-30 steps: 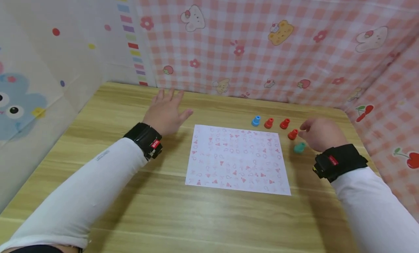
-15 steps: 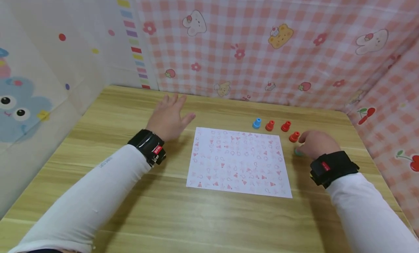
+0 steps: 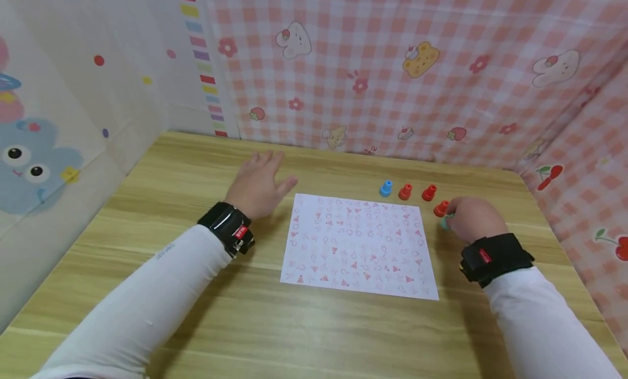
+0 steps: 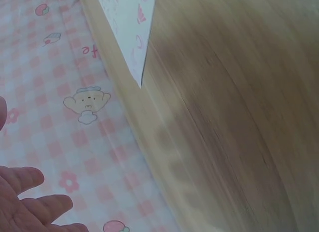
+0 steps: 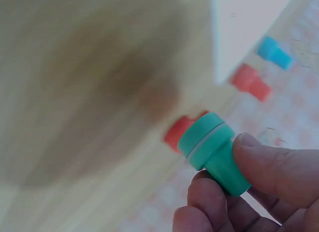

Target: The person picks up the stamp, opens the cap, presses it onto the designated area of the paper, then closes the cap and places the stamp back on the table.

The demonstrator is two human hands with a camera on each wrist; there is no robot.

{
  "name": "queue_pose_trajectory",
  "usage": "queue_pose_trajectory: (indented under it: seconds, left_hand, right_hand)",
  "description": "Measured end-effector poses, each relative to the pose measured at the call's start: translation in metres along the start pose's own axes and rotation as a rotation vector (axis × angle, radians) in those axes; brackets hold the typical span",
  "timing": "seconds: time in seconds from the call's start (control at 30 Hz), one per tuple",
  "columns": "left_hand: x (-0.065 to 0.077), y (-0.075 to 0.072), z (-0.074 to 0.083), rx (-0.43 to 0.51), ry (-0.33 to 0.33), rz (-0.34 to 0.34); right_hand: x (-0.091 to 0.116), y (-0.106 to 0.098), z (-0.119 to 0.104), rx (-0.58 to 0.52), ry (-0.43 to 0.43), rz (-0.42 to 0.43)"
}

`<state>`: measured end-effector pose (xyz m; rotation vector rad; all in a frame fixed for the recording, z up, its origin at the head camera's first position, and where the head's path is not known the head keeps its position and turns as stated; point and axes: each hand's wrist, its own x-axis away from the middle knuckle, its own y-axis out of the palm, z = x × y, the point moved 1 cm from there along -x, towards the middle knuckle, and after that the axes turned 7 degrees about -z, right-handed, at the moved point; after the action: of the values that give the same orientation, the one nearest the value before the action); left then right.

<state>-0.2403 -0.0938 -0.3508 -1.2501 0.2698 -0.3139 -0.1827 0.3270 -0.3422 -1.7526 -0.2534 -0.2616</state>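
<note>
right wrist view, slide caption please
Right hand pinches a green piece, with red pieces and a blue piece beyond.

stamps half hidden

in the head view, the right grip [image 3: 476, 218] hides most of the green stamp [image 3: 445, 222]. the right wrist view blurs two red stamps [image 5: 250, 82], one partly covered. the left wrist view crops the left grip [image 4: 17, 210] and paper [image 4: 131, 27].

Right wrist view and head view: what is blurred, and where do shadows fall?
Right wrist view: green piece fairly sharp, blue piece and red pieces blurred, broad soft shadow on the table; head view: shadows beside both sleeves, small prints on the paper faint.
</note>
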Motion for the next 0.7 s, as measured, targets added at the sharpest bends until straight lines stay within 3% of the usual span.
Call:
queue_pose_trajectory:
  seconds: [0.13, 0.43, 0.57, 0.7]
  left_hand:
    - [0.001, 0.002, 0.002, 0.018, 0.007, -0.004]
    - [0.001, 0.008, 0.006, 0.054, 0.028, -0.002]
    - [0.001, 0.012, 0.011, 0.101, 0.051, 0.013]
    - [0.005, 0.015, 0.016, 0.207, 0.060, 0.015]
  right_hand:
    - [0.007, -0.004, -0.014, -0.020, -0.052, 0.104]
    - [0.013, -0.004, -0.055, -0.152, -0.045, 0.177]
    - [0.011, 0.000, -0.074, -0.238, -0.085, 0.210]
    - [0.007, 0.005, -0.096, -0.395, -0.101, 0.196]
